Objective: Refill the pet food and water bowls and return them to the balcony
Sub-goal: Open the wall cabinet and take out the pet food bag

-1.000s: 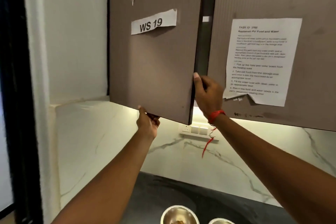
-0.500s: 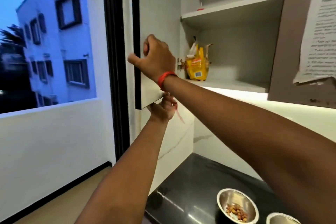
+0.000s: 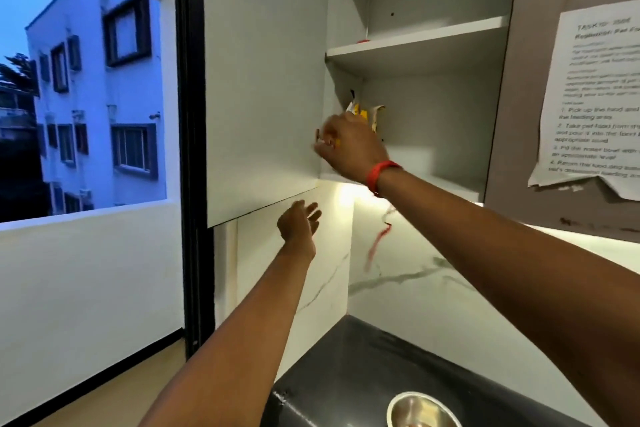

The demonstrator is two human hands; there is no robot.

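**Reaching for the pet food bag in the open cabinet**

Beside the window (image 3: pixel 97 97) at the far left, the cabinet door (image 3: pixel 263 80) is standing swung wide. Just under its lower edge the left hand (image 3: pixel 299 227) is hovering with fingers spread and loose, holding nothing. Further right, the right hand (image 3: pixel 349 146) is reaching onto the lower shelf (image 3: pixel 450 180), covering the front of the yellow pet food bag (image 3: pixel 375 116) — blur is hiding whether the fingers are gripping it, so I cannot tell. The bag is standing upright at the shelf's left side, its torn top flaring. It is looking like a soft, crinkly, light pouch — gripping it round the middle, mouth upward, should be guarding against spills. Below, 1 steel bowl (image 3: pixel 420 409) is sitting on the dark countertop (image 3: pixel 346 374).
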